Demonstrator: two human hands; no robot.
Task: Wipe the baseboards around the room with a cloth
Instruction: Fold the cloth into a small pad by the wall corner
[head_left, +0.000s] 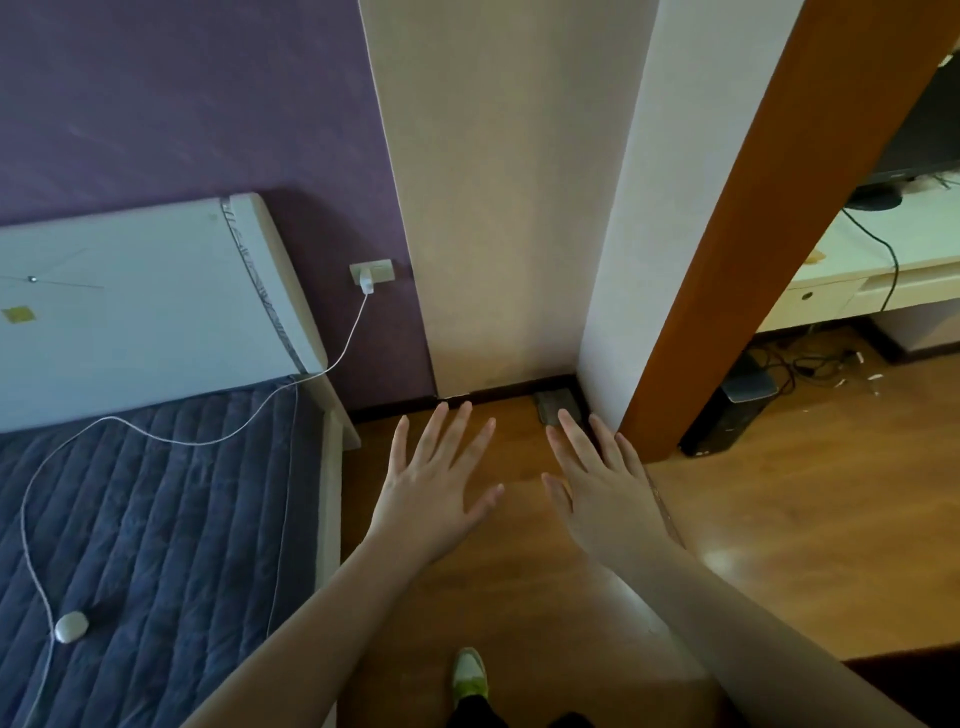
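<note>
Both my left hand (434, 480) and right hand (602, 483) are spread empty, so I risk missing the cloth (555, 408) in the floor's corner against the baseboard (511, 388).

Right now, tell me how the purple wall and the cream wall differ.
The purple wall stands behind the bed's headboard and carries a socket with a charger plugged in; the cream wall is bare. Purple wall is dark, cream wall pale. Both end in a dark baseboard.
</note>
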